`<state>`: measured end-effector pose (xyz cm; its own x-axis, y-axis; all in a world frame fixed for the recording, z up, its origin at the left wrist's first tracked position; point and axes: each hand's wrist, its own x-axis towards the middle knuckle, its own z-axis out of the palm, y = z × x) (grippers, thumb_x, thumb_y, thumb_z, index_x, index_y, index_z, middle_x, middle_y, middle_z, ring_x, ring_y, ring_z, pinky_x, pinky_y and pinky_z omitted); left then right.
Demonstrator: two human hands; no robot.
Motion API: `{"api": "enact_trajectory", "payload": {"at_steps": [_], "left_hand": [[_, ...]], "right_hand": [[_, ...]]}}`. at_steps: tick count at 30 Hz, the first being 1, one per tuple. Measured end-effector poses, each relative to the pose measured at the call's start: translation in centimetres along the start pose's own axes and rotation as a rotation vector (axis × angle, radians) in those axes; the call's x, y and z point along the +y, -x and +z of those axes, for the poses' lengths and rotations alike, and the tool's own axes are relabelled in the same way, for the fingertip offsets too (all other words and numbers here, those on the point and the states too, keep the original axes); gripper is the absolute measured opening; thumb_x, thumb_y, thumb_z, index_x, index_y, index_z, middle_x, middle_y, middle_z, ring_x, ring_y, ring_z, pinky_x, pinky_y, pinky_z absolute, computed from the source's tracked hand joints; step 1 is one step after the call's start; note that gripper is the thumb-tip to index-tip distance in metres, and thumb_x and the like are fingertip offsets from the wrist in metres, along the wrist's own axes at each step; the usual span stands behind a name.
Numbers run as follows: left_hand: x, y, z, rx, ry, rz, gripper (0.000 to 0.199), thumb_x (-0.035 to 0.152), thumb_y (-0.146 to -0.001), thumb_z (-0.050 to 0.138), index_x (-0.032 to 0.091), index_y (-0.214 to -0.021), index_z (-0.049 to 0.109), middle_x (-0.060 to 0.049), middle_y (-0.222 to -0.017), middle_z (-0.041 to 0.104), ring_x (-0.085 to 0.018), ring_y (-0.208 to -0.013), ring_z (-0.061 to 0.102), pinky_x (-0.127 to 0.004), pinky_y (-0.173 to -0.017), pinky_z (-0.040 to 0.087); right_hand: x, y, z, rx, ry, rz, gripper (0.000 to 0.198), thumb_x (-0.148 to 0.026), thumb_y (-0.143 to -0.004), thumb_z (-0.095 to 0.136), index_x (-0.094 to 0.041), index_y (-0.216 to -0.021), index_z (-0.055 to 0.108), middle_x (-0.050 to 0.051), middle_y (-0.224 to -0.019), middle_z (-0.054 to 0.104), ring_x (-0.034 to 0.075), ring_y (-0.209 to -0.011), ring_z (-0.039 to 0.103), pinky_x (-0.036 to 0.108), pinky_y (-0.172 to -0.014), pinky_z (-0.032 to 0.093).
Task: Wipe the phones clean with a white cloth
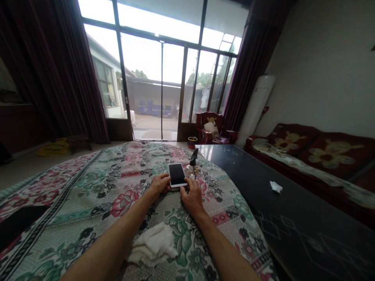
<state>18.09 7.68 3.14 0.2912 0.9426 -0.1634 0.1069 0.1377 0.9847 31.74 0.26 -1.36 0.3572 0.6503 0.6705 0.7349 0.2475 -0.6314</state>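
A smartphone [177, 174] with a dark screen and white frame lies face up on the flowered cloth [96, 175]. My left hand [159, 183] grips its left edge, the fingertips partly hidden at the phone's side. At the lower right corner, my right hand [193, 195] holds the phone with thumb and fingers. Just beyond the right hand stands a small clear spray bottle [192, 168] with a black nozzle. A crumpled white cloth [155, 242] lies between my forearms, nearer to me.
On the right is a dark glossy table [249, 175] bearing a crumpled white tissue [275, 187]. A wooden sofa [310, 136] lines the right wall. A black flat item [22, 222] lies at the left. Glass doors [161, 89] stand ahead, with a wooden armchair [209, 121] beside them.
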Motion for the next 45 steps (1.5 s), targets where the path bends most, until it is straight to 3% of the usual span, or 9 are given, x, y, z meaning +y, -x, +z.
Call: {"api": "enact_trajectory", "payload": {"at_steps": [6, 10, 14, 21, 26, 31, 33, 38, 45], "left_hand": [[-0.3, 0.0, 0.2, 0.023, -0.044, 0.024, 0.04, 0.028, -0.08, 0.066, 0.011, -0.116, 0.066, 0.002, -0.058, 0.061, -0.007, -0.042, 0.054, -0.015, -0.04, 0.036], [-0.5, 0.5, -0.9, 0.068, -0.123, 0.06, 0.047, 0.024, -0.077, 0.066, 0.011, -0.122, 0.063, 0.005, -0.054, 0.057, -0.008, -0.04, 0.052, -0.017, -0.04, 0.036], [-1.0, 1.9, -4.3, 0.105, -0.227, 0.111, 0.05, 0.016, -0.072, 0.066, 0.01, -0.122, 0.065, 0.007, -0.046, 0.053, -0.01, -0.039, 0.049, -0.019, -0.04, 0.034], [-1.5, 6.5, -13.3, 0.271, -0.389, 0.135, 0.051, 0.009, -0.074, 0.056, 0.014, -0.124, 0.065, 0.002, -0.058, 0.064, -0.012, -0.049, 0.057, -0.02, -0.048, 0.04], [-0.7, 10.9, -21.4, 0.514, -0.6, 0.149, 0.043, 0.01, -0.07, 0.06, 0.019, -0.111, 0.072, -0.001, -0.072, 0.069, -0.018, -0.073, 0.064, -0.024, -0.069, 0.045], [-1.2, 15.7, -28.9, 0.688, -0.791, 0.066, 0.039, 0.017, -0.066, 0.067, 0.019, -0.104, 0.071, -0.008, -0.093, 0.072, -0.028, -0.096, 0.063, -0.03, -0.08, 0.042], [-1.9, 16.8, -30.8, 0.72, -0.935, -0.046, 0.042, 0.027, -0.066, 0.07, 0.02, -0.107, 0.068, -0.01, -0.101, 0.071, -0.03, -0.099, 0.062, -0.032, -0.081, 0.042], [-3.5, 17.5, -32.4, 0.706, -1.121, -0.231, 0.059, 0.042, -0.069, 0.068, 0.019, -0.122, 0.059, -0.016, -0.119, 0.065, -0.035, -0.108, 0.059, -0.036, -0.083, 0.043], [-3.5, 17.3, -32.6, 0.688, -1.195, -0.241, 0.05, 0.033, -0.07, 0.065, 0.019, -0.117, 0.061, -0.014, -0.109, 0.07, -0.031, -0.105, 0.063, -0.034, -0.086, 0.044]], "right_hand": [[-0.2, 0.1, -0.1, 0.001, -0.005, -0.005, 0.032, -0.018, -0.076, 0.056, -0.016, -0.107, 0.064, 0.013, -0.107, 0.062, 0.027, -0.105, 0.057, 0.044, -0.096, 0.046], [-1.1, 0.2, -0.7, 0.041, 0.02, -0.035, 0.036, -0.018, -0.076, 0.055, -0.017, -0.112, 0.061, 0.012, -0.11, 0.056, 0.026, -0.109, 0.053, 0.044, -0.098, 0.044], [-2.6, 0.4, -1.4, 0.061, 0.028, -0.142, 0.034, -0.015, -0.082, 0.049, -0.017, -0.114, 0.06, 0.012, -0.11, 0.055, 0.025, -0.11, 0.053, 0.044, -0.1, 0.044], [-5.8, 0.9, -0.9, -0.095, -0.076, -0.331, 0.031, -0.015, -0.085, 0.044, -0.021, -0.108, 0.065, 0.011, -0.104, 0.061, 0.024, -0.102, 0.058, 0.043, -0.094, 0.048], [-10.8, 0.4, 2.7, -0.316, -0.212, -0.4, 0.035, -0.012, -0.08, 0.044, -0.022, -0.106, 0.066, 0.009, -0.105, 0.066, 0.024, -0.101, 0.061, 0.042, -0.091, 0.05], [-17.7, 2.9, 9.1, -0.582, -0.294, -0.343, 0.039, -0.009, -0.073, 0.048, -0.019, -0.105, 0.067, 0.007, -0.097, 0.069, 0.02, -0.086, 0.064, 0.034, -0.082, 0.052], [-19.8, 4.6, 12.0, -0.648, -0.313, -0.324, 0.041, -0.008, -0.07, 0.05, -0.017, -0.106, 0.068, 0.008, -0.098, 0.069, 0.019, -0.083, 0.064, 0.031, -0.078, 0.053], [-22.7, 8.4, 17.6, -0.673, -0.37, -0.265, 0.042, -0.009, -0.069, 0.05, -0.018, -0.104, 0.069, 0.007, -0.093, 0.071, 0.021, -0.083, 0.065, 0.034, -0.08, 0.053], [-23.2, 10.1, 20.8, -0.7, -0.524, -0.057, 0.032, -0.013, -0.073, 0.049, -0.018, -0.096, 0.069, 0.006, -0.09, 0.071, 0.022, -0.086, 0.064, 0.036, -0.082, 0.052]]}}
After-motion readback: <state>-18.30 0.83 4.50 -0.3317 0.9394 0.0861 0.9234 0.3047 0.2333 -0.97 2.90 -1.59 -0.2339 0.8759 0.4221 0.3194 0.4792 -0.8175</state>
